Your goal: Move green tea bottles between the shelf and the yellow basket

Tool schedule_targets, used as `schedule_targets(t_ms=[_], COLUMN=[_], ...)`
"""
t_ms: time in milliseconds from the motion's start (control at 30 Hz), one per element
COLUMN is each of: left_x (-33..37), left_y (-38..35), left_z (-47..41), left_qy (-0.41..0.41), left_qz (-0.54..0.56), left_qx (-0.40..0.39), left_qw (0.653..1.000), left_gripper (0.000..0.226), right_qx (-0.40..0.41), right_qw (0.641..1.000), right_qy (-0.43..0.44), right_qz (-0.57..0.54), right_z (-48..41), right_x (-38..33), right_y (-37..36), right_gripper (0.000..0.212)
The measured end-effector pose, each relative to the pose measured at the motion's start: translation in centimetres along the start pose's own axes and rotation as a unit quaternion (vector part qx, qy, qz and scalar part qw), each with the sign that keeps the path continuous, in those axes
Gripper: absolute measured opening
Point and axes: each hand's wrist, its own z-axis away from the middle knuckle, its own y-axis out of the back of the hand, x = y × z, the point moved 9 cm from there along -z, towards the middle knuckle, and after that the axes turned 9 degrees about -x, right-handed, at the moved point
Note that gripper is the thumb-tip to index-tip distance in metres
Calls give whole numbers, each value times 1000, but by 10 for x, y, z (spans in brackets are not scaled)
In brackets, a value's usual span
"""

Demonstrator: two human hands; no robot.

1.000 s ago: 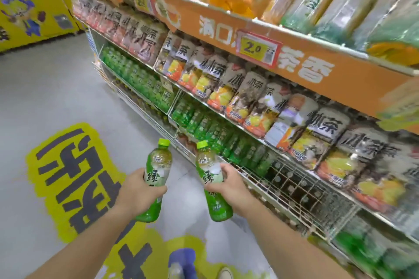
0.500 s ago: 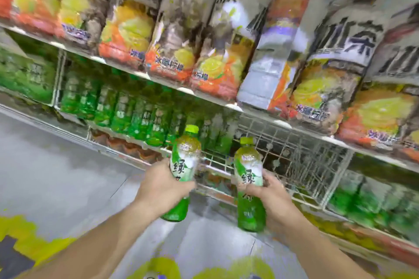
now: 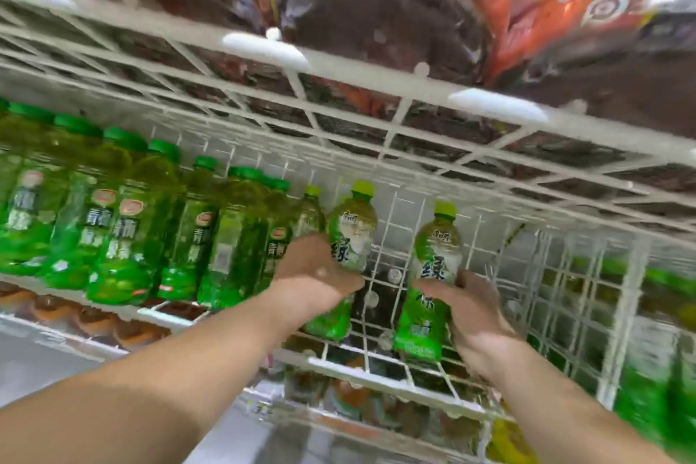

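Observation:
My left hand grips a green tea bottle with a light green cap, held upright inside the white wire shelf. My right hand grips a second green tea bottle just to the right, also upright, its base near the shelf's wire floor. Both bottles are in a bare bay of the shelf, right of a row of shelved green tea bottles. The yellow basket is out of view.
A wire shelf above carries large orange and brown drink bottles. More green bottles stand behind a wire divider on the right. Brown bottles sit on a lower tier. Grey floor shows at lower left.
I have leaned in close to the shelf. Both hands have carried their bottles forward from the aisle into the bare bay of the wire shelf.

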Motion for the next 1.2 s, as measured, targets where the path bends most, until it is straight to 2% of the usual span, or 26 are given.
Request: schedule_targets(t_ms=[100, 267, 400, 567, 767, 833, 933, 1067, 1200], left_x=[7, 6, 17, 14, 22, 21, 19, 15, 6], left_y=[-20, -48, -69, -86, -92, -96, -99, -97, -90], left_z=[-19, -47, -56, -61, -60, -61, -63, -68, -68], left_qy=[-13, -32, -71, -77, -85, -77, -59, -72, -78], left_qz=[-17, 45, 87, 97, 79, 73, 32, 5, -2], left_qx=[8, 27, 51, 89, 96, 89, 75, 48, 63], left_qw=[1000, 998, 992, 988, 989, 990, 995, 996, 995], left_gripper=[33, 23, 36, 59, 65, 66, 62, 43, 30], right_qx=[5, -16, -5, 6, 10, 10, 12, 6, 10], right_qw=[1000, 999, 998, 997, 997, 997, 996, 988, 982], right_qy=[26, 37, 50, 51, 53, 53, 57, 58, 50], right_qz=[15, 31, 48, 57, 53, 61, 75, 141, 182], right_z=[-20, -46, -58, -64, -71, -70, -67, -67, -65], right_x=[16, 34, 40, 50, 51, 51, 50, 47, 47], right_y=[8, 6, 3, 9, 11, 9, 8, 6, 4], right_gripper=[28, 35, 46, 42, 46, 37, 31, 29, 40])
